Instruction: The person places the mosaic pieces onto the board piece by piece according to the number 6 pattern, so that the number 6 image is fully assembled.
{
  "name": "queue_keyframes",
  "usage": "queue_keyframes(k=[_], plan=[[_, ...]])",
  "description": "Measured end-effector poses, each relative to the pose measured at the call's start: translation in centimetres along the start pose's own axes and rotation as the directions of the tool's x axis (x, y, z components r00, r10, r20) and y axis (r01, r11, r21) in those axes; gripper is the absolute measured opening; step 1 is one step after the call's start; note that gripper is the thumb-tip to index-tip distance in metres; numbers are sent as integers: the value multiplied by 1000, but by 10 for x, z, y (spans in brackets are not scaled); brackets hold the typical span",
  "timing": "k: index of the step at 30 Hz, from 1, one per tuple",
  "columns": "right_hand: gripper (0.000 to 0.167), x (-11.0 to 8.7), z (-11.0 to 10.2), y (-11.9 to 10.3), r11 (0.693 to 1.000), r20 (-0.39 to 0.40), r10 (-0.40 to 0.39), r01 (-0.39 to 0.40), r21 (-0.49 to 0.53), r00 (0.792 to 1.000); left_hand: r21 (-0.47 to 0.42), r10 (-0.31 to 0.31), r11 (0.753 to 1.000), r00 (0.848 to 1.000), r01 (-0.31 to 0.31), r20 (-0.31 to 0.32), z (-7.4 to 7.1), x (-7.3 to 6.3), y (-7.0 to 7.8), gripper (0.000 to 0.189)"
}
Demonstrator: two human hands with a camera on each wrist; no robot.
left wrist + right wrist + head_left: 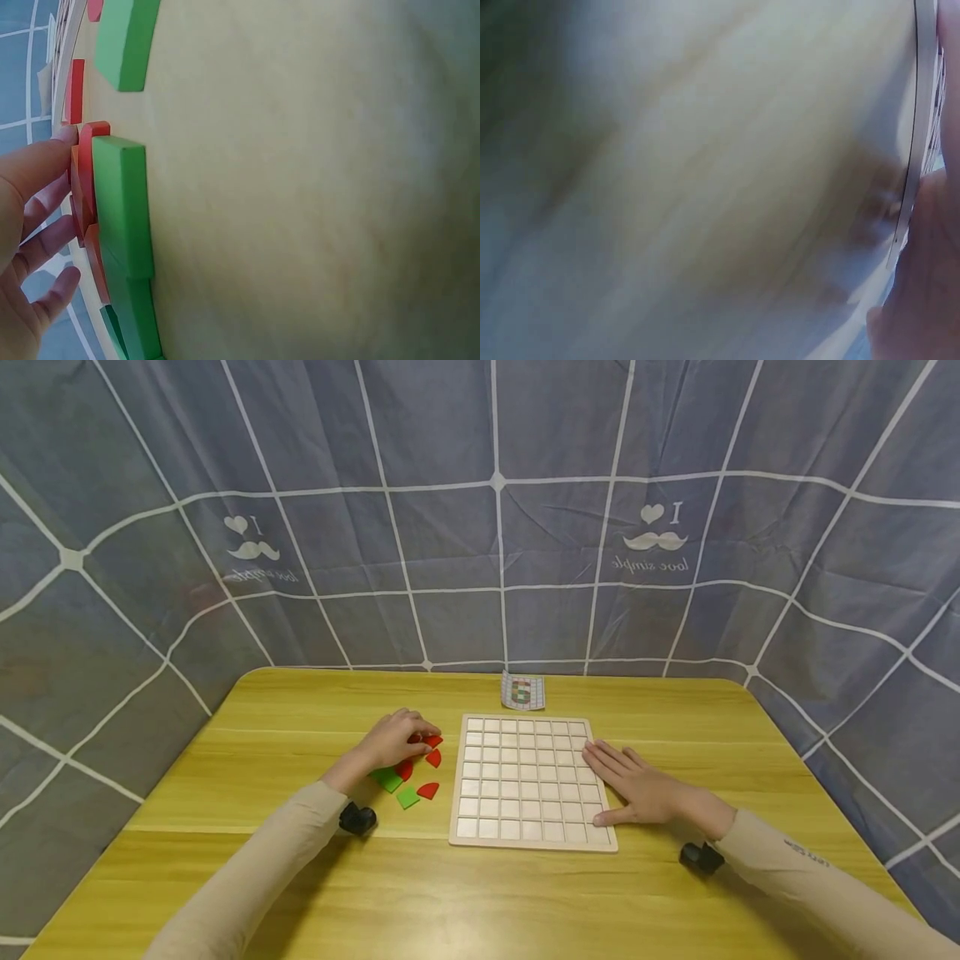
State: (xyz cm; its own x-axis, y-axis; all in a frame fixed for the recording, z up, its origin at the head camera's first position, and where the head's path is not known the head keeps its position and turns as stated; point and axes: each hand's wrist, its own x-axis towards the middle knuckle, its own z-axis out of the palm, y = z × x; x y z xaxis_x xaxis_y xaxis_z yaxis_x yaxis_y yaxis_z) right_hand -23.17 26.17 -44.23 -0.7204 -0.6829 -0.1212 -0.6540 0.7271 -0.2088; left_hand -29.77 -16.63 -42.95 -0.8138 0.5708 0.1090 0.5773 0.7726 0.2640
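Observation:
My left hand (395, 739) is over a small group of flat pieces on the table, left of the board. Its fingers are loosely bent, with thumb and fingertips beside a red quarter-round piece (432, 741). In the left wrist view the fingertips reach the edge of red pieces (88, 172) next to a green block (124, 210); what lies behind the fingers is hidden. My right hand (637, 783) lies with straight, spread fingers on the right edge of a pale wooden grid board (456, 810). The right wrist view shows only part of that hand (922, 277) by the board's edge.
Nearer the front lie a green square (408, 797) and a red quarter-round (428, 790); another green piece (387, 779) is by the left wrist. Behind the board is a small patterned card (523, 692). A grey checked curtain (450, 543) surrounds the wooden table (480, 902).

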Motion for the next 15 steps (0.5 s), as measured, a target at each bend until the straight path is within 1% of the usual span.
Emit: queue_keyframes(k=[7,15], plan=[[101,1,-3,1,1000,35,4,-4,7,999,17,22,1000,1000,-22,-1,-1,2,-1,28],[101,2,-4,0,1000,42,7,-8,18,999,2,61,998,996,-61,65,-6,6,1,30]])
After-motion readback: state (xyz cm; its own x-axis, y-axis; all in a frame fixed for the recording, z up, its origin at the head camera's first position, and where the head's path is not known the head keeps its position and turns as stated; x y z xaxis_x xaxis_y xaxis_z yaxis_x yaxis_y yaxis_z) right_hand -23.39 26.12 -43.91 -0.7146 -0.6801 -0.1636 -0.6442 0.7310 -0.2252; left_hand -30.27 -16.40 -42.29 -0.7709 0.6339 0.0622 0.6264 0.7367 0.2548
